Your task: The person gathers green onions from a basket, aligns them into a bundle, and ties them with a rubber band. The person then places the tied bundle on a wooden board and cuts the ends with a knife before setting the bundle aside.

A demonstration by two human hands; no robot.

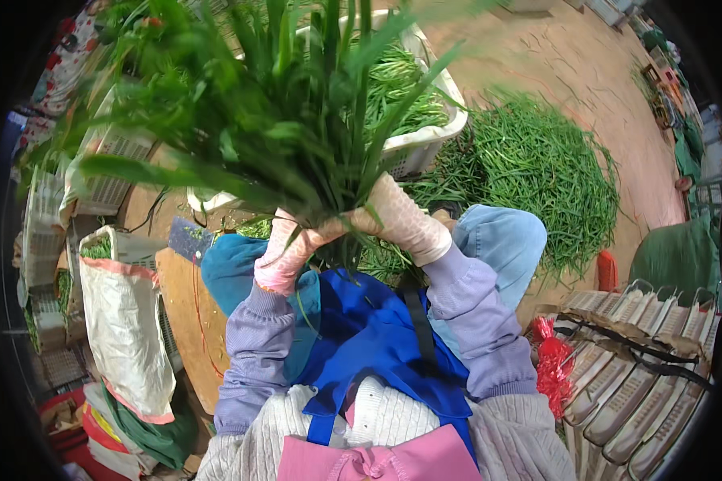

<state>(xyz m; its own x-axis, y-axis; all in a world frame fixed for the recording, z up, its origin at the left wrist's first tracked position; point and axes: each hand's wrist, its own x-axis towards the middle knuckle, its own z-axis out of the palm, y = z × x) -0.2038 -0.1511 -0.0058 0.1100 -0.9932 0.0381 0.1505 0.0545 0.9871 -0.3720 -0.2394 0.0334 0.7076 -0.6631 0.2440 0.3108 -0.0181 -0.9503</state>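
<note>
A large bunch of long green leafy stalks [313, 132] is gripped in both my hands, its leaves fanned out away from me and partly blurred. Around the lower end of the bunch closes my left hand [292, 249], in a pale pink patterned glove or sleeve cover. My right hand [391, 219], covered in the same way, holds the bunch from the other side, the two hands close together. Fingers are largely hidden by the leaves. Loose stalks hang below the hands over a blue apron [367, 337].
Behind the bunch stands a white plastic crate [451, 129] of greens. A heap of cut greens [541, 174] lies on the floor at right. Stacked crates [620, 397] stand lower right. At left are a wooden board [186, 312], a white sack [123, 330] and more crates.
</note>
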